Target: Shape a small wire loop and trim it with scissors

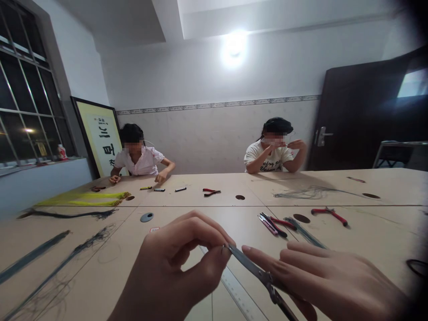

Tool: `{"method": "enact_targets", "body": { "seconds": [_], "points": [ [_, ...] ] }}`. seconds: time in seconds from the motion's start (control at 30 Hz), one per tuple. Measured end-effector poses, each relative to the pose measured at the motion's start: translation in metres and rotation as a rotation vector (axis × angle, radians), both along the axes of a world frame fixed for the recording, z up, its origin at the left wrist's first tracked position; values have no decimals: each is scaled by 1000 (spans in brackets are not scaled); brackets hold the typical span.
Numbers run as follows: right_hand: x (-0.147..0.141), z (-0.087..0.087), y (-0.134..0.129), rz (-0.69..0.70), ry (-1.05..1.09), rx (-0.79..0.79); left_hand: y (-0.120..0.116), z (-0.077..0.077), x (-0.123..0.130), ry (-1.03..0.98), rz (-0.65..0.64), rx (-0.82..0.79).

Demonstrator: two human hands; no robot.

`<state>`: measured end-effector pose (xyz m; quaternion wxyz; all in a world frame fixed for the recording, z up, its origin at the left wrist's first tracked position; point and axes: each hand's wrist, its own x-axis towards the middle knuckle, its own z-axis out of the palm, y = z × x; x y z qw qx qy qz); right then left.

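Note:
In the middle foreground my left hand point(187, 258) is closed, thumb and index finger pinched together. A tiny dark tip shows between them, too small to name. A pair of metal scissors point(250, 264) runs from that pinch down to the right, its tips touching my left fingertips. My right hand point(331, 272) holds the scissors, the index finger stretched along them and most of the handles hidden beneath the hand. Below the hands a steel ruler point(239, 292) lies on the table, partly covered.
Right of my hands lie pink-handled snips point(267, 224), red-handled pliers point(282, 223), red-handled cutters point(329, 215) and a dark strand bundle point(306, 234). Dark strands point(76, 249) and yellow strands point(83, 198) lie left. Across the table point(187, 207) sit two people point(140, 156).

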<state>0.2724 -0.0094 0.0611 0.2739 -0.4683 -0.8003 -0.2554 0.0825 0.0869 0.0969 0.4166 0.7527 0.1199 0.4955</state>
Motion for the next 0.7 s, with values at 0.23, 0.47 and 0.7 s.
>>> {"method": "enact_targets", "body": {
  "seconds": [0.23, 0.47, 0.7],
  "points": [
    [3, -1, -3, 12, 2, -17, -2, 1, -1, 26, -13, -7],
    [3, -2, 1, 42, 19, 34, 1, 2, -2, 44, -30, 11],
    [4, -1, 0, 41, 17, -3, 3, 4, -5, 91, -75, 57]
  ]
}}
